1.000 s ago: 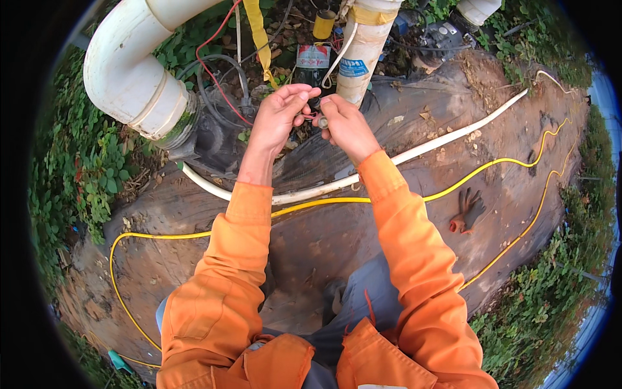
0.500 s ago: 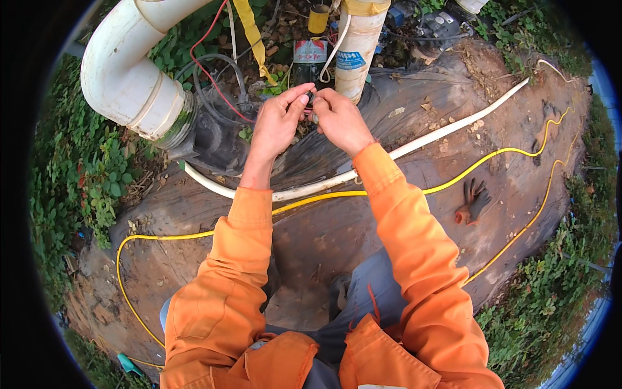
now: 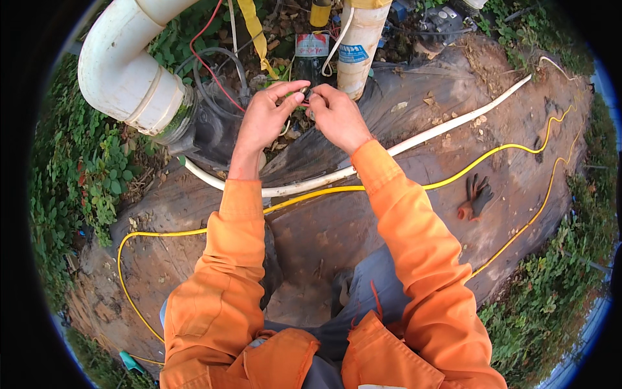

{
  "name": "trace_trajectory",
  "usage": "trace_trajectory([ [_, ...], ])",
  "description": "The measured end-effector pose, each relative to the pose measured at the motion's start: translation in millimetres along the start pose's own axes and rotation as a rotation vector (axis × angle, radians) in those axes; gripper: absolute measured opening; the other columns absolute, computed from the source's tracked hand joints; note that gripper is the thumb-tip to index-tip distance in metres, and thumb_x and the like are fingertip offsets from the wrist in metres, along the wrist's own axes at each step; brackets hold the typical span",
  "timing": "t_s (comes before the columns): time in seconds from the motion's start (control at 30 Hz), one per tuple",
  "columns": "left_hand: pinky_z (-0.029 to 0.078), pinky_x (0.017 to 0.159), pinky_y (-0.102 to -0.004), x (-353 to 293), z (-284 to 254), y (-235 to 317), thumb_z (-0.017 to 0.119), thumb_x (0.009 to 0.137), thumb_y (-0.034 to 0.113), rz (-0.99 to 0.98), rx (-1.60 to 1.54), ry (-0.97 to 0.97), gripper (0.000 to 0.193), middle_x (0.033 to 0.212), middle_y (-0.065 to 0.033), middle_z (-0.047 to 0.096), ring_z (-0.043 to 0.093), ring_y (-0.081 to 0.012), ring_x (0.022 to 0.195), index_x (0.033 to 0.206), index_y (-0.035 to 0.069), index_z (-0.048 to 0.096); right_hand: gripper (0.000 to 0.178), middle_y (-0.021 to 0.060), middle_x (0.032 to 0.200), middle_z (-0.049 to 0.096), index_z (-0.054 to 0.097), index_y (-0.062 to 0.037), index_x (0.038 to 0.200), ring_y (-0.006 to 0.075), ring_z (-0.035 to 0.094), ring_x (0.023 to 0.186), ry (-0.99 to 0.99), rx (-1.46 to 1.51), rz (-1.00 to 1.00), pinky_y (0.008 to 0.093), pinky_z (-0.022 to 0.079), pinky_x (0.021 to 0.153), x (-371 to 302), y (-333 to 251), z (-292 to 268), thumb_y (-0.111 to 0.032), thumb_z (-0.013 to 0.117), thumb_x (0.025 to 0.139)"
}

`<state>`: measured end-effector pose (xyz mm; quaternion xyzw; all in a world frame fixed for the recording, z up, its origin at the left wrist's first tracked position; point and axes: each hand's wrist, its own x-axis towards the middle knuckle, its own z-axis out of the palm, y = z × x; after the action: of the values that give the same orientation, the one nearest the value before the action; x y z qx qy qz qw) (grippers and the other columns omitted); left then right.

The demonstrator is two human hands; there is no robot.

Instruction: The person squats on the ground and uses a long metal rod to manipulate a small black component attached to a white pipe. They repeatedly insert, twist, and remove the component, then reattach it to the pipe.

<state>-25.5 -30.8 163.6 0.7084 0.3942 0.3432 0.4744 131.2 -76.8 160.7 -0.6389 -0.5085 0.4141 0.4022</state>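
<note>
My left hand (image 3: 262, 123) is closed in a pinch, thumb and forefinger on a small dark, shiny piece (image 3: 304, 94) too small to name. My right hand (image 3: 338, 118) meets it from the right, its fingers closed on the other side; whether they grip the same piece is hidden. A bit of red shows between the fingertips. A red wire (image 3: 210, 76) runs down toward my left hand. Just beyond the fingertips stands a dark bottle (image 3: 311, 65) with a red and silver label, beside an upright white pipe (image 3: 354, 61).
A thick white elbow pipe (image 3: 116, 71) joins a black fitting on the left. A white hose (image 3: 447, 133) and a yellow hose (image 3: 479, 167) cross the plastic-covered ground. A dark glove (image 3: 476, 198) lies at right. Yellow tape (image 3: 253, 29) hangs behind; leafy plants (image 3: 78, 155) border the ground.
My left hand has shifted slightly left and its forefinger has straightened, showing more of the dark piece. My right hand stays nearly in place.
</note>
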Motion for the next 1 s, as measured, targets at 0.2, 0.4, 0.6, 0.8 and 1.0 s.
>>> trace_trajectory([
  [0.2,0.047,0.071,-0.0228,1,1,5,0.067,0.090,0.017,-0.223,-0.051,0.017,0.027,0.093,-0.0019,0.068,0.059,-0.0057,0.080,0.112,0.003,0.067,0.029,0.0279,0.093,0.065,0.063,0.0006,0.103,0.0457,0.061,0.093,0.022,-0.015,-0.004,0.0480,0.049,0.081,-1,-5,-1,-0.022,0.050,0.091],
  [0.4,0.048,0.068,-0.0219,-2,14,5,0.068,0.091,0.020,-0.201,-0.141,0.146,0.026,0.089,-0.0012,0.068,0.060,-0.0046,0.074,0.107,-0.001,0.065,0.028,0.0285,0.092,0.065,0.062,0.0008,0.102,0.0466,0.061,0.092,0.034,-0.055,-0.025,0.0501,0.048,0.082,-3,-10,-1,-0.023,0.050,0.091],
  [0.6,0.034,0.050,-0.0181,-2,9,-4,0.068,0.091,0.022,-0.272,-0.348,0.086,0.026,0.074,0.0031,0.060,0.045,-0.0009,0.058,0.107,0.002,0.066,0.027,0.0290,0.091,0.064,0.062,0.0008,0.100,0.0474,0.060,0.091,0.090,-0.087,-0.031,0.0518,0.048,0.082,-7,-15,2,-0.022,0.051,0.091],
  [0.8,0.026,0.045,-0.0181,-3,14,-10,0.066,0.093,0.021,-0.283,-0.533,0.079,0.030,0.068,0.0076,0.052,0.037,-0.0014,0.052,0.118,0.006,0.065,0.024,0.0276,0.088,0.064,0.059,0.0016,0.094,0.0454,0.062,0.088,0.155,-0.199,-0.066,0.0514,0.049,0.078,-12,-19,8,-0.021,0.052,0.091],
  [1.0,0.028,0.044,-0.0185,-10,21,-14,0.063,0.095,0.019,-0.264,-0.590,0.087,0.029,0.070,0.0075,0.056,0.037,-0.0012,0.050,0.121,0.008,0.065,0.022,0.0260,0.085,0.063,0.057,0.0016,0.095,0.0446,0.062,0.083,0.198,-0.329,-0.116,0.0511,0.050,0.072,-14,-20,12,-0.020,0.052,0.092],
])
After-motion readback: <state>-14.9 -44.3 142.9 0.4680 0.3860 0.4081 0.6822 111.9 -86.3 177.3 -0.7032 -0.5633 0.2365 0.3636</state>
